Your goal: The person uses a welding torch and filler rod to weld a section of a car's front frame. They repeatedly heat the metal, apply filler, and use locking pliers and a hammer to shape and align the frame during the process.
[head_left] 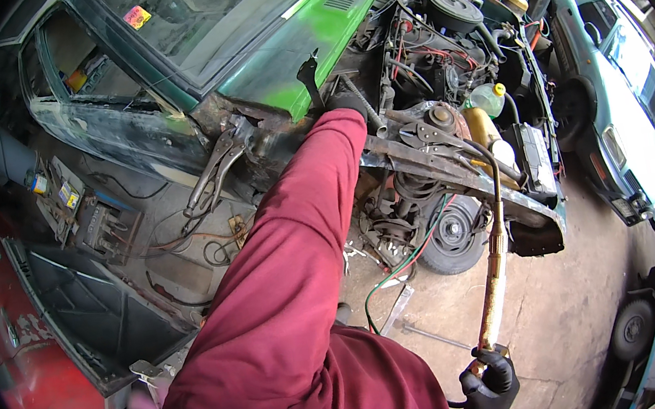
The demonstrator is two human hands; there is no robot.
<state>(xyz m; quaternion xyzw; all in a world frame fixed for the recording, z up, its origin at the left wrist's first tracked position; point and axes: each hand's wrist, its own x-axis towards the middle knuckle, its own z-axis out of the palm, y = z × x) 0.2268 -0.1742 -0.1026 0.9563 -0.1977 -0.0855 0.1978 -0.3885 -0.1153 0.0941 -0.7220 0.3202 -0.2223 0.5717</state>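
My right hand [491, 393], in a black glove, is closed round the base of a brass gas torch [495, 289] at the lower right. The torch's thin neck bends up toward the engine bay, over the bare metal rail [458, 172]. My left arm reaches far forward in a maroon sleeve. At its end my left hand [348, 103], gloved in black, is at the corner of the engine bay; its fingers are mostly hidden. Beside it stand a dark, flat metal piece [309, 80] and a thin rod [363, 102]. Locking pliers [216, 166] grip the panel edge on the left.
A green car [238, 57] with an exposed engine [447, 43] is ahead. More locking pliers [427, 136] lie on the rail near a plastic bottle [488, 98]. Below are a wheel [452, 235] and a green hose [372, 295]. A loose door [92, 303] leans left; a pale car [612, 94] stands right.
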